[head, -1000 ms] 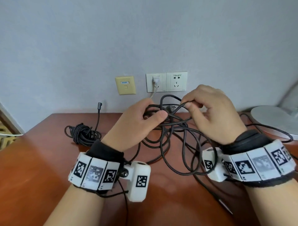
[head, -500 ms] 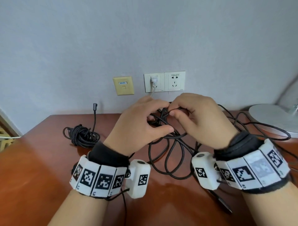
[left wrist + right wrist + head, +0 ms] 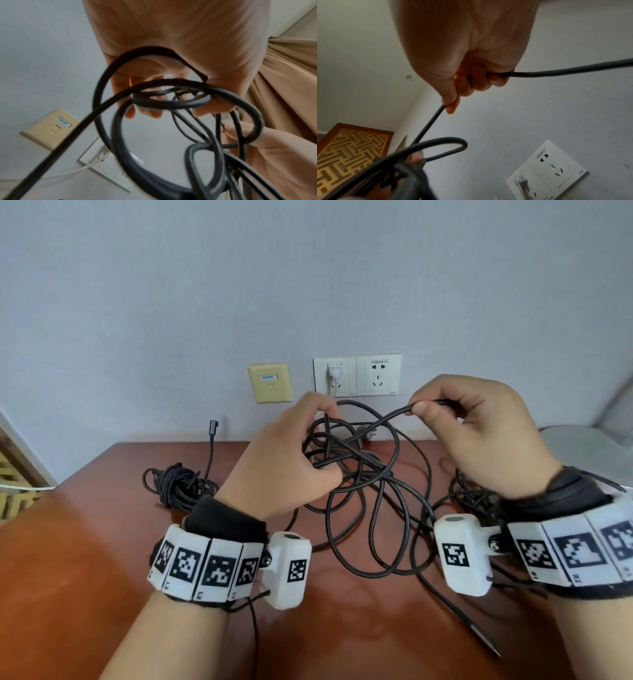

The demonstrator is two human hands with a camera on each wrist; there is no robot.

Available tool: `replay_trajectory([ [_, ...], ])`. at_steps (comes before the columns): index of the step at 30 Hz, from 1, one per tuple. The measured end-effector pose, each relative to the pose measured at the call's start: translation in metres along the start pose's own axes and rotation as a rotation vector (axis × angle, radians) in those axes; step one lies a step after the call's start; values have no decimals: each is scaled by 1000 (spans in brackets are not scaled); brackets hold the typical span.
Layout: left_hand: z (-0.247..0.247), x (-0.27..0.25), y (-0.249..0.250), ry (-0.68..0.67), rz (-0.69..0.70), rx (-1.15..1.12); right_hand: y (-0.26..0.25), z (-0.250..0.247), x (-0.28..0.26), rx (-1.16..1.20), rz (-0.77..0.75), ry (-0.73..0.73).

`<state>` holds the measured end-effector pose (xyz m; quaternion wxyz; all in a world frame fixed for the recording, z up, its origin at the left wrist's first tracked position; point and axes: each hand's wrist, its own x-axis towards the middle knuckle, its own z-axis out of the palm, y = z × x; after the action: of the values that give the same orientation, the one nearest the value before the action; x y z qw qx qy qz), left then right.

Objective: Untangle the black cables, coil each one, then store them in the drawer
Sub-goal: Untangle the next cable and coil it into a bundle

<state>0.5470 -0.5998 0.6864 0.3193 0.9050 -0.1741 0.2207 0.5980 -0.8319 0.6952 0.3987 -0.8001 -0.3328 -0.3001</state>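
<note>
A tangle of thick black cable (image 3: 363,474) hangs between my hands over the red-brown table (image 3: 85,542), its lower loops lying on the wood. My left hand (image 3: 291,453) grips a bunch of loops (image 3: 171,105) in curled fingers. My right hand (image 3: 479,433) is raised to the right and pinches one strand (image 3: 394,414) (image 3: 539,73), stretched taut from the tangle. A thinner black cable (image 3: 181,484) lies bundled on the table at the left, one plug end (image 3: 214,426) sticking up. No drawer is in view.
On the wall behind are a beige data socket (image 3: 270,383) and white power outlets (image 3: 356,374) with a white plug in the left one. A grey round object (image 3: 589,446) sits at the far right. A carved wooden panel (image 3: 10,491) stands at the left edge.
My right hand has moved up and to the right, away from the left hand, drawing one strand out of the tangle. The left hand still holds the loops.
</note>
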Motion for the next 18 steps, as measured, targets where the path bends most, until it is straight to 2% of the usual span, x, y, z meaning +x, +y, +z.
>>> replay_trajectory([
  [4, 2, 0, -2, 17, 5, -37, 9, -2, 0, -15, 64, -23],
  [10, 2, -2, 2, -96, 11, -487, 11, -1, -2, -26, 62, -50],
  [13, -1, 2, 3, -99, -72, -679, 10, -1, -2, -71, 72, -70],
  [18, -6, 3, 2, -78, -124, -783, -4, -2, -2, -218, 10, -110],
])
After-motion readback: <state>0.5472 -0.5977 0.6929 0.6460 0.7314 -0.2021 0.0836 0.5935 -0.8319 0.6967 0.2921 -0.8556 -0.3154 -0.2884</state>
